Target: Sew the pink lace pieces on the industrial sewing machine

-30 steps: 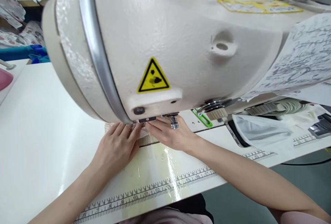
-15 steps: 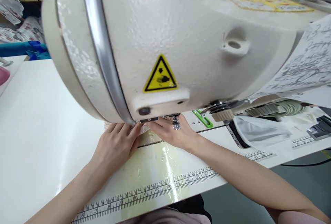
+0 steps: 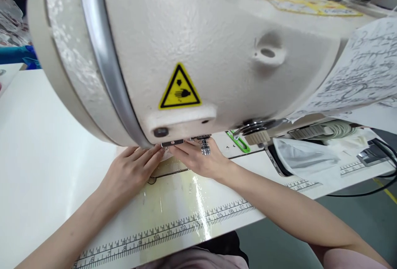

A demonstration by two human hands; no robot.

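The cream head of a sewing machine (image 3: 192, 45) fills the upper view and hides its needle. My left hand (image 3: 127, 171) lies flat on the white table (image 3: 46, 157), fingers stretched out toward the needle area, pressing a small pale piece of fabric (image 3: 169, 157) that shows only as a sliver between the two hands. My right hand (image 3: 201, 159) rests opposite it, fingers extended under the machine head onto the same fabric. The fingertips of both hands nearly meet under the head, partly hidden by it.
A printed ruler (image 3: 173, 231) runs along the table's front edge. To the right lie a green tool (image 3: 238, 141), a phone under white cloth (image 3: 297, 157), a grey-printed fabric (image 3: 362, 74) and black cables (image 3: 372, 186). Patterned fabrics sit at the far left.
The view has shifted slightly; both hands stay at the needle area and have edged a little left, still flat on the fabric.
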